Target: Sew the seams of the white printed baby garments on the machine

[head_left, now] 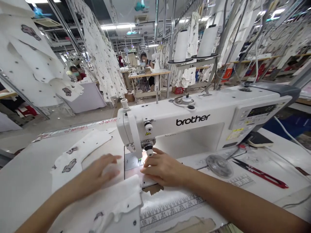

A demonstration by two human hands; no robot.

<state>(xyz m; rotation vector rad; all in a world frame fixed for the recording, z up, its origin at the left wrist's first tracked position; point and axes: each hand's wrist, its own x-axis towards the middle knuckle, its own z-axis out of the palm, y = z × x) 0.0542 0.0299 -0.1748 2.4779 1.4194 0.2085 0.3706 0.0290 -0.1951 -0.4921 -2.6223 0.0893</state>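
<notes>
A white Brother sewing machine (194, 121) stands on the white table (21, 181). White fabric with small grey prints (73, 161) lies to the left of the needle and runs under my arms. My left hand (100, 170) lies flat on this fabric, fingers stretched toward the needle plate (131, 160). My right hand (162, 168) rests just right of the presser foot (148, 151), fingers curled down and pressing the fabric edge against the machine bed.
Red-handled thread snips (262, 173) and a round metal disc (218, 165) lie on the table at right. A printed ruler (170, 208) runs along the front edge. Two thread cones (194, 43) stand behind the machine. Garments hang overhead; other people sit at far tables.
</notes>
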